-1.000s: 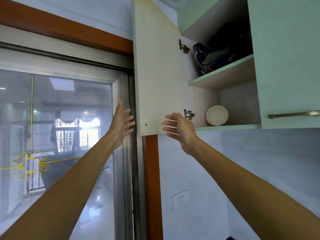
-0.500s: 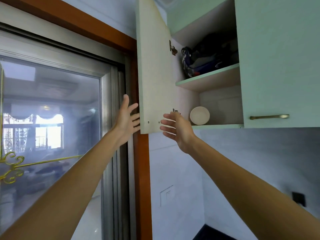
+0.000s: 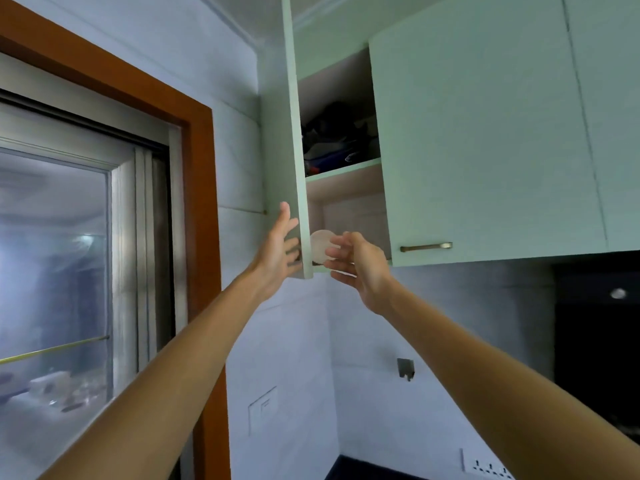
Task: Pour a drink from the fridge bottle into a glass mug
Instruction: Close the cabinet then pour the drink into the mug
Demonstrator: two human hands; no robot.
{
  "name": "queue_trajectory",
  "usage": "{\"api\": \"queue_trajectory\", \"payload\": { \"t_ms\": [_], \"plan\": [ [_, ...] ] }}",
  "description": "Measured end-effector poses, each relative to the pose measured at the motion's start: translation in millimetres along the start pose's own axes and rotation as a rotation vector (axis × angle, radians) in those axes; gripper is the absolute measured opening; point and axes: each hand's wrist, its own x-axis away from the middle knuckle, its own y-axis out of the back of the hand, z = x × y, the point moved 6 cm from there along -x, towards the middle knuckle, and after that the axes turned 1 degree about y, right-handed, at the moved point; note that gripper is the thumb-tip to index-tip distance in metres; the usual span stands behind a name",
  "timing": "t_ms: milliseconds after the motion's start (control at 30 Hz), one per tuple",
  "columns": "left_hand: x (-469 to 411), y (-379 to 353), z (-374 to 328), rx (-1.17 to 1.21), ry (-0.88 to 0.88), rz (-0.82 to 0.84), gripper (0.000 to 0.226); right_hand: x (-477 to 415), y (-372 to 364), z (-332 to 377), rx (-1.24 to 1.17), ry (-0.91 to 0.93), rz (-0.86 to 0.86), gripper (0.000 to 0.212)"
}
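No bottle or glass mug shows in the head view. A pale green wall cabinet door (image 3: pixel 294 133) stands open, seen nearly edge-on. My left hand (image 3: pixel 277 251) is raised with straight fingers against the door's outer face near its lower corner. My right hand (image 3: pixel 360 265) hovers at the cabinet's bottom opening, fingers loosely extended and holding nothing. Just behind those fingers a round white bowl (image 3: pixel 318 242) sits on the lower shelf, partly hidden by the door edge and the hand.
Dark bundled items (image 3: pixel 336 143) fill the upper shelf. The neighbouring closed door carries a brass handle (image 3: pixel 426 247). A wood-framed sliding window (image 3: pixel 52 254) lies to the left. A wall hook (image 3: pixel 405 368) and a socket (image 3: pixel 488 465) are below.
The view has turned right and the door has swung from broadside to nearly edge-on. My left hand came against its outer face, and my right hand moved in front of the white bowl.
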Motion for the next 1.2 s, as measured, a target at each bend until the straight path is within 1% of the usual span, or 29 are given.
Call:
{"api": "queue_trajectory", "payload": {
  "t_ms": [133,267,433,667,900,1000,1067,1100,1133,1200],
  "plan": [
    [-12,-16,8,0.047,0.006,-0.032,0.076,-9,46,7,0.016,0.003,-0.048,0.027],
    [-17,-34,8,0.088,0.026,-0.064,0.077,-20,78,14,0.013,0.008,-0.054,0.028],
    [-27,-64,13,0.056,0.006,-0.08,0.076,-30,101,15,0.08,0.024,-0.033,0.027],
    [-58,-105,35,0.042,-0.002,-0.07,0.076,-49,139,10,0.135,-0.001,-0.02,0.029],
    [-82,-133,55,0.006,0.028,-0.055,0.077,-69,168,9,0.164,0.0,-0.043,0.029],
    [-93,-140,60,-0.028,0.056,-0.022,0.077,-75,171,8,0.161,0.002,-0.051,0.029],
    [-99,-145,64,-0.103,0.068,0.0,0.076,-79,171,7,0.165,0.008,-0.06,0.029],
    [-102,-146,65,-0.202,0.051,-0.014,0.076,-80,170,6,0.167,0.01,-0.061,0.029],
    [-104,-146,63,-0.368,0.009,-0.037,0.075,-82,170,5,0.171,0.014,-0.061,0.03],
    [-103,-143,63,-0.841,-0.116,-0.107,0.076,-86,168,3,0.195,0.03,-0.057,0.031]
  ]
}}
